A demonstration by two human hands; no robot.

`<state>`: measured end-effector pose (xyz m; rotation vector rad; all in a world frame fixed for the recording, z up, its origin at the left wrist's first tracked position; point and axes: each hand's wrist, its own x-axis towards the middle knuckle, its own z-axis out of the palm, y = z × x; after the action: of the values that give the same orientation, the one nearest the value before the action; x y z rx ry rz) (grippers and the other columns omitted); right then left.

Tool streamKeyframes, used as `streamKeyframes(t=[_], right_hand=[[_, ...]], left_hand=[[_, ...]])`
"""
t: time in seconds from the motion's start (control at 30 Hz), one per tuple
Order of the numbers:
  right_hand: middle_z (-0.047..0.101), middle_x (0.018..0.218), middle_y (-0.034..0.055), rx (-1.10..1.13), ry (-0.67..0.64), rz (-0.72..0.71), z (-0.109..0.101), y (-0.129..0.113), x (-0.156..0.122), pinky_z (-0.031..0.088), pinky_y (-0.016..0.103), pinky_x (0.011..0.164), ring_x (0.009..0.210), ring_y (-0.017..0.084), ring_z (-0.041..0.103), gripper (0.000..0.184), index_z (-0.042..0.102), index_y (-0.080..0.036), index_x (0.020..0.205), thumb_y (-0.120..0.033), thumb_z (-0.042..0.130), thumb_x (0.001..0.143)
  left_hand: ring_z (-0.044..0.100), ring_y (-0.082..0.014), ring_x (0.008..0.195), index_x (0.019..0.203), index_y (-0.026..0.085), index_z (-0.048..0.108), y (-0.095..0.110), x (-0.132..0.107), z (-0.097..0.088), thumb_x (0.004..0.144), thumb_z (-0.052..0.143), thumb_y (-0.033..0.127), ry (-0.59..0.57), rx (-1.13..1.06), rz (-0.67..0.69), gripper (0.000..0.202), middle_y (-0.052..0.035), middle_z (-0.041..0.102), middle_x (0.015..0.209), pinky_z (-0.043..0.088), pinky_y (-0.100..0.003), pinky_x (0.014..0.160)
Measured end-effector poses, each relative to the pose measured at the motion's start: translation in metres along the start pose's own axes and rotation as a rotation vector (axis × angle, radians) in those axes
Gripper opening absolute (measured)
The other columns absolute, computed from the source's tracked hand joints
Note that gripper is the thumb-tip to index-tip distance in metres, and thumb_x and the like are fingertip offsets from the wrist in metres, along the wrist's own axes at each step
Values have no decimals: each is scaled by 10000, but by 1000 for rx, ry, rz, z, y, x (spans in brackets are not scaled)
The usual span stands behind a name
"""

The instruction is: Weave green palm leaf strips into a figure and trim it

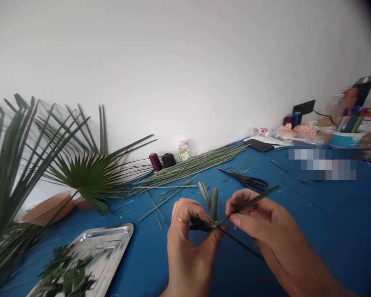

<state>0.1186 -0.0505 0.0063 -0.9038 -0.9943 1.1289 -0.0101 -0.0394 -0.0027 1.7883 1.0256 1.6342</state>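
Note:
My left hand [188, 239], with a ring on one finger, pinches a small woven piece of green palm-leaf strips [212, 206] between thumb and fingers. Short leaf ends stick up from it. My right hand [256, 218] pinches a long thin leaf strip [256, 199] that runs up to the right from the woven piece. A dark strip trails down to the right under my right hand. Both hands hover over the blue table [312, 231].
Black scissors [247, 180] lie just beyond my hands. A bundle of cut leaf strips [191, 167] stretches along the wall, beside two thread spools [161, 161]. Fan palm leaves [89, 173] and a metal tray [111, 241] with leaf pieces are at left. Cluttered supplies stand far right.

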Motion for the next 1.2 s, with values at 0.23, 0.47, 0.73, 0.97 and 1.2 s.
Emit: streamKeyframes(t=[0.23,0.47,0.73,0.97,1.2], right_hand=[[643,701,-13,180,-86,202,-4,8,6,476,241,684,683,125,615,148,590,-185,759,-111,615,633],[610,749,0,156,-280,307,-6,2,6,409,252,758,754,128,553,68,605,-172,765,-140,549,744],[545,618,-34,-77,-102,132,-12,-4,1,385,192,580,616,101,479,84,596,-189,648,-205,569,726],[591,612,-35,-13,-56,184,-11,-3,3,423,161,578,614,92,537,45,623,-189,655,-188,597,691],[674,760,-6,51,-33,194,-14,3,3,458,143,637,728,100,597,85,674,-195,775,-202,645,695]], left_hand=[[461,-86,574,701,209,433,-8,3,-3,647,552,-38,-28,274,272,279,48,443,657,392,-184,512],[519,-98,615,784,224,450,-11,4,-12,650,566,-39,-85,493,589,316,23,523,713,435,-191,543],[507,-95,603,776,207,450,-14,6,-9,655,588,-6,-140,297,427,281,29,505,692,426,-201,536],[533,-88,662,970,199,515,-17,3,-5,695,570,-8,-114,232,404,348,11,537,756,448,-176,580],[547,-81,646,877,190,546,-16,3,-7,674,599,19,-47,482,545,271,2,516,786,444,-172,573]])
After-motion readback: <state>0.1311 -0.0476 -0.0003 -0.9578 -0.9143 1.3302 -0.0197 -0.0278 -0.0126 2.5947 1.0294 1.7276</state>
